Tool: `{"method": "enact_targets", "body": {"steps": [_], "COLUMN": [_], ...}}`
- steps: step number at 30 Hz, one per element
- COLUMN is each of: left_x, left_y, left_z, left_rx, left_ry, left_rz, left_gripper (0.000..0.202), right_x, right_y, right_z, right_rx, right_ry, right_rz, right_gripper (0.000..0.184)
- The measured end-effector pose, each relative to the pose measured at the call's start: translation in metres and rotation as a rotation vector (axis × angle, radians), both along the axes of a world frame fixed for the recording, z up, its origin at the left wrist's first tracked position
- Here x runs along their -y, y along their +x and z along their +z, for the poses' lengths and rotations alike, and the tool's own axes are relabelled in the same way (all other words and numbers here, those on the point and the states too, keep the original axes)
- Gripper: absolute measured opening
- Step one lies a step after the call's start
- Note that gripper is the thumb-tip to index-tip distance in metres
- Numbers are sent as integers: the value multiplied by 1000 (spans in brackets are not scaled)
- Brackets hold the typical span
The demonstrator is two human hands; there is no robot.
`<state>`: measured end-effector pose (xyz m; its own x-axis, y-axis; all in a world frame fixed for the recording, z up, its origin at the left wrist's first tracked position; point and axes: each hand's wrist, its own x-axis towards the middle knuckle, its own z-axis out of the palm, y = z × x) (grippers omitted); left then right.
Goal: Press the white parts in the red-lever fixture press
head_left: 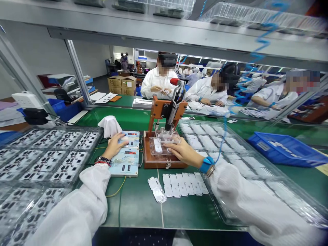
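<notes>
Fixture [164,132] part-hidden by right hand [185,150], tray [95,147] cropped

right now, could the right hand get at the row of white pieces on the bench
Probably yes: the right hand is at the press, and the row of white pieces lies uncovered on the nearer side, with nothing seen blocking the way.

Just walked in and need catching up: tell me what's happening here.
The left hand rests on the farther of two boxes with red displays. The right hand is at the clear plate on an orange press, beside a white part. In front, a row of white pieces lies on the green table, with a loaded tray on either side.
</notes>
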<state>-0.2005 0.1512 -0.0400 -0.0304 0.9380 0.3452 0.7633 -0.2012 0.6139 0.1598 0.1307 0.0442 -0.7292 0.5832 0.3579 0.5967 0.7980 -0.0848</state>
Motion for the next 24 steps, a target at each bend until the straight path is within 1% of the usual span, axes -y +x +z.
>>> {"method": "enact_targets", "body": {"steps": [3,6,8,12,16,18,21,24], "left_x": [0,-1,-2,-2,-1,-1,0,0], "left_y": [0,-1,-2,-2,-1,-1,0,-1], "left_z": [0,-1,-2,-3,0,1,4,5], "left_rx": [5,10,13,16,16,14,16,27], "left_ry": [1,4,5,6,8,7,9,12], "left_rz": [-2,-1,0,-1,1,3,1,-4], "left_gripper": [50,50,51,53,57,59,61,64], "right_x": [-2,-4,-5,-2,4,6,7,8], "right_y": [4,7,4,-10,-29,-35,-40,-42], "right_z": [-1,-3,-4,0,6,9,11,11], "right_rx": [50,34,13,4,68,92,104,83], "right_ry": [10,-24,-46,-68,-81,-109,-147,-137], "right_rz": [21,13,9,18,59,67,41,-18], "right_gripper": [34,33,37,38,42,41,40,41]}}
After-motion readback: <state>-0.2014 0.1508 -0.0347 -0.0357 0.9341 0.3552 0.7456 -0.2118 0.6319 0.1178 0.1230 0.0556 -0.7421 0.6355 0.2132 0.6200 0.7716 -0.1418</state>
